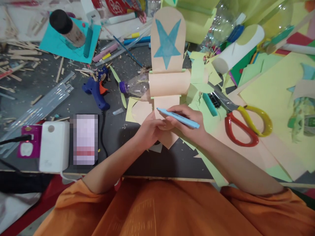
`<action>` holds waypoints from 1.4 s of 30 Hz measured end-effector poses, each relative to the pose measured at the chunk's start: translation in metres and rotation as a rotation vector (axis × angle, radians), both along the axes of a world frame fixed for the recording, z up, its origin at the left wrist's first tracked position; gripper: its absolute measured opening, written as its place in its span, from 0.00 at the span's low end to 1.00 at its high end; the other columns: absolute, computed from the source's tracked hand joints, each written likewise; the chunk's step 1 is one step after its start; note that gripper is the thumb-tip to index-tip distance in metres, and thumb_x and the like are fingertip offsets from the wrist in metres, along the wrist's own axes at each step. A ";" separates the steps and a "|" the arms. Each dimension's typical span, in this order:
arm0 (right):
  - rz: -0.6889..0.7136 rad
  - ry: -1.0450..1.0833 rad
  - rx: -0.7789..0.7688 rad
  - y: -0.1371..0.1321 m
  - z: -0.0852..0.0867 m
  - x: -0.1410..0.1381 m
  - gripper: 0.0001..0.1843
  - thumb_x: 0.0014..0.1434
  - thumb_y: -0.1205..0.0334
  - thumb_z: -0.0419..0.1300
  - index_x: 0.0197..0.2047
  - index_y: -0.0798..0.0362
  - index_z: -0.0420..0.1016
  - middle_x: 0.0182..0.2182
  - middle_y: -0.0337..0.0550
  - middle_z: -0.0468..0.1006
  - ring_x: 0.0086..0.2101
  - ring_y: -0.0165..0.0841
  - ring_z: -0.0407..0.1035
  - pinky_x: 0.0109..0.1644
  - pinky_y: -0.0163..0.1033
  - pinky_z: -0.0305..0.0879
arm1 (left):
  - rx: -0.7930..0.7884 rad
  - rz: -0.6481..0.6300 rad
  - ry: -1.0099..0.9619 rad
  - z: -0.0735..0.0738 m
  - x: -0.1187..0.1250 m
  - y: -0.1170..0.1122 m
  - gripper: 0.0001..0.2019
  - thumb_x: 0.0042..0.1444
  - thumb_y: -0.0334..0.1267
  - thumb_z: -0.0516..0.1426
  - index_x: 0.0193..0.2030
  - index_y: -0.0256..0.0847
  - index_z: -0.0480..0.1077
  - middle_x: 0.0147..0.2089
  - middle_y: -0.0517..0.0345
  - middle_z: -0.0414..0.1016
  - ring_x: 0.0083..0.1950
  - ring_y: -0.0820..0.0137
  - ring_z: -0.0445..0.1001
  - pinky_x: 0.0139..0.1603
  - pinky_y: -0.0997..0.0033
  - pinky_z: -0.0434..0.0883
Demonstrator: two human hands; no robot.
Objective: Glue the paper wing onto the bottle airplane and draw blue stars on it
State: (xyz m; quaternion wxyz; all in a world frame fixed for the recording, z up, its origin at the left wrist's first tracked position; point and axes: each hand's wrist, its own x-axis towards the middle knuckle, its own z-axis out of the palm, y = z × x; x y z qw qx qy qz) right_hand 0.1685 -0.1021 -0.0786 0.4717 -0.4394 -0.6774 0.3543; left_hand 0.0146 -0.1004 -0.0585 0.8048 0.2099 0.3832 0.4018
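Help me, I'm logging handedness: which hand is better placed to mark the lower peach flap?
Probably the right hand: it holds the blue marker, one end at the lower peach flap, while the left hand rests against that paper.

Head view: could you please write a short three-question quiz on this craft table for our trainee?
1. True or false: the scissors lie to the right of the glue gun.
2. What does the right hand hold? A a light blue marker; B a ruler; C a brush.
3. Fill in: the blue shape drawn on the tall peach paper is a ____.
Key: 1 true; 2 A; 3 star.
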 end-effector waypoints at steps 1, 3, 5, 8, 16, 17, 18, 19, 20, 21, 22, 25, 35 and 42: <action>-0.002 0.000 0.003 0.000 0.000 0.000 0.08 0.66 0.52 0.65 0.42 0.45 0.80 0.36 0.39 0.87 0.32 0.33 0.83 0.33 0.36 0.79 | 0.000 -0.001 -0.007 0.000 0.000 0.000 0.14 0.41 0.25 0.60 0.37 0.39 0.77 0.36 0.59 0.78 0.40 0.71 0.75 0.45 0.73 0.72; -0.007 0.012 0.016 0.000 0.000 -0.001 0.07 0.66 0.53 0.66 0.42 0.46 0.80 0.35 0.38 0.87 0.31 0.32 0.82 0.32 0.35 0.78 | 0.000 0.002 -0.023 0.001 0.001 0.000 0.13 0.41 0.25 0.60 0.36 0.39 0.76 0.35 0.60 0.78 0.40 0.71 0.75 0.45 0.74 0.72; -0.010 0.027 0.033 -0.001 0.000 -0.002 0.06 0.66 0.55 0.66 0.42 0.46 0.80 0.35 0.38 0.87 0.31 0.32 0.82 0.32 0.35 0.78 | -0.013 0.003 -0.022 0.002 0.001 0.000 0.13 0.40 0.25 0.61 0.35 0.39 0.76 0.35 0.60 0.78 0.40 0.71 0.75 0.45 0.74 0.72; -0.021 0.005 0.034 -0.002 0.001 -0.002 0.06 0.67 0.54 0.64 0.42 0.45 0.80 0.36 0.40 0.87 0.32 0.33 0.82 0.33 0.37 0.79 | -0.036 0.008 0.006 0.000 0.000 0.000 0.15 0.39 0.25 0.61 0.37 0.39 0.76 0.37 0.59 0.78 0.41 0.70 0.76 0.46 0.73 0.72; -0.083 -0.008 0.079 -0.003 0.000 0.001 0.03 0.65 0.59 0.65 0.40 0.47 0.79 0.35 0.39 0.86 0.28 0.30 0.79 0.31 0.35 0.76 | -0.059 0.019 0.014 -0.002 -0.001 0.000 0.20 0.37 0.26 0.63 0.41 0.40 0.74 0.36 0.61 0.78 0.41 0.69 0.75 0.45 0.73 0.69; -0.089 -0.007 0.081 -0.003 0.000 0.001 0.02 0.65 0.60 0.65 0.40 0.47 0.79 0.35 0.39 0.86 0.28 0.30 0.78 0.32 0.35 0.75 | -0.057 0.023 0.002 -0.001 -0.001 0.001 0.19 0.37 0.26 0.63 0.40 0.40 0.74 0.36 0.61 0.78 0.41 0.70 0.75 0.46 0.73 0.69; -0.097 -0.011 0.080 -0.003 0.000 0.001 0.02 0.65 0.60 0.65 0.40 0.47 0.79 0.34 0.39 0.86 0.28 0.30 0.78 0.32 0.34 0.75 | -0.055 0.022 -0.010 -0.001 -0.001 0.001 0.20 0.36 0.26 0.63 0.40 0.40 0.74 0.36 0.61 0.78 0.42 0.69 0.76 0.46 0.73 0.69; -0.103 -0.017 0.075 -0.004 0.000 0.002 0.03 0.65 0.60 0.65 0.39 0.48 0.79 0.34 0.39 0.86 0.28 0.30 0.77 0.31 0.34 0.74 | -0.052 0.022 -0.018 -0.001 -0.001 0.001 0.20 0.36 0.26 0.64 0.41 0.40 0.74 0.37 0.61 0.79 0.42 0.69 0.76 0.47 0.73 0.69; -0.108 -0.023 0.070 -0.004 0.000 0.002 0.03 0.65 0.59 0.64 0.39 0.48 0.79 0.34 0.38 0.86 0.27 0.29 0.76 0.31 0.34 0.73 | -0.050 0.019 -0.022 -0.001 -0.001 0.001 0.21 0.36 0.26 0.64 0.42 0.40 0.74 0.37 0.61 0.79 0.43 0.68 0.76 0.48 0.72 0.69; -0.113 -0.027 0.067 -0.004 0.000 0.002 0.04 0.65 0.59 0.64 0.39 0.48 0.79 0.33 0.38 0.86 0.26 0.28 0.75 0.30 0.34 0.72 | -0.046 0.017 -0.023 -0.002 -0.001 0.001 0.22 0.36 0.26 0.64 0.43 0.40 0.75 0.38 0.60 0.80 0.44 0.67 0.77 0.49 0.72 0.69; -0.118 -0.029 0.064 -0.004 0.001 0.003 0.04 0.65 0.59 0.65 0.38 0.49 0.79 0.33 0.38 0.86 0.24 0.28 0.74 0.29 0.34 0.72 | -0.043 0.013 -0.020 -0.003 -0.001 0.001 0.23 0.37 0.27 0.64 0.44 0.40 0.75 0.39 0.60 0.80 0.45 0.66 0.77 0.50 0.71 0.69; -0.140 -0.025 0.050 -0.005 0.002 0.003 0.05 0.64 0.59 0.65 0.37 0.49 0.80 0.31 0.38 0.85 0.23 0.27 0.71 0.28 0.35 0.70 | -0.027 0.003 -0.003 -0.005 -0.001 0.001 0.22 0.38 0.27 0.63 0.45 0.41 0.75 0.40 0.59 0.81 0.46 0.64 0.78 0.50 0.69 0.69; -0.201 -0.016 0.045 -0.005 0.005 0.006 0.05 0.63 0.61 0.65 0.34 0.49 0.79 0.25 0.35 0.80 0.20 0.26 0.65 0.25 0.35 0.63 | -0.028 0.003 -0.008 -0.007 -0.002 0.001 0.21 0.38 0.28 0.63 0.44 0.41 0.75 0.41 0.58 0.81 0.47 0.64 0.77 0.50 0.69 0.68; -0.222 0.010 0.076 -0.004 0.007 0.009 0.06 0.62 0.65 0.65 0.32 0.48 0.77 0.22 0.32 0.75 0.20 0.26 0.64 0.24 0.35 0.60 | -0.072 0.039 -0.001 -0.009 -0.002 0.001 0.24 0.36 0.27 0.64 0.45 0.42 0.76 0.39 0.60 0.80 0.42 0.70 0.75 0.45 0.73 0.68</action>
